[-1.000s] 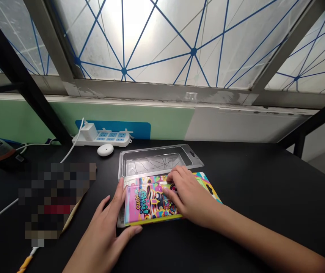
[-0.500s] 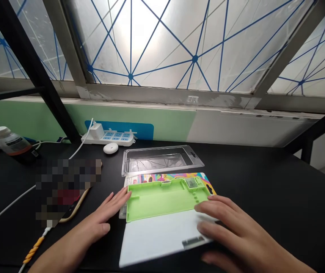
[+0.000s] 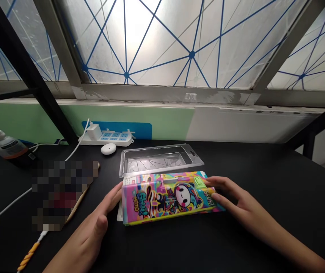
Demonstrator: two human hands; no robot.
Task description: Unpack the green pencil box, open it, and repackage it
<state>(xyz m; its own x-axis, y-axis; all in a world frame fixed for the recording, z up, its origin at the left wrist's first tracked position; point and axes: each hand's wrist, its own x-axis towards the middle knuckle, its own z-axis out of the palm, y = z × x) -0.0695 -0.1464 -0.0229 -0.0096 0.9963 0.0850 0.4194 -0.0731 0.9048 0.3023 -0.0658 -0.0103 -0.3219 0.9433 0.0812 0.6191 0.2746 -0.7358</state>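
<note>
The closed, cartoon-printed pencil case [image 3: 166, 201] lies on the black desk [image 3: 267, 185], partly over its backing card [image 3: 119, 215], just in front of the clear plastic blister shell [image 3: 162, 162]. The left hand [image 3: 95, 222] is loose, fingers extended at the case's left end, thumb raised; the right hand [image 3: 240, 199] touches the right end, thumb and fingers bent, whether pinching I cannot tell

Straight ahead of me, a wide frosted-glass window [image 3: 162, 41], crossed by blue lines meeting at round blue dots, sits in a grey metal frame [image 3: 139, 91]. White light glows through its upper middle. Below, a pale green wall strip [image 3: 170, 119] meets an off-white stretch [image 3: 236, 127]. Slanting black posts [image 3: 41, 87], probably metal though dim, flank a matte black table [image 3: 264, 178].
</note>
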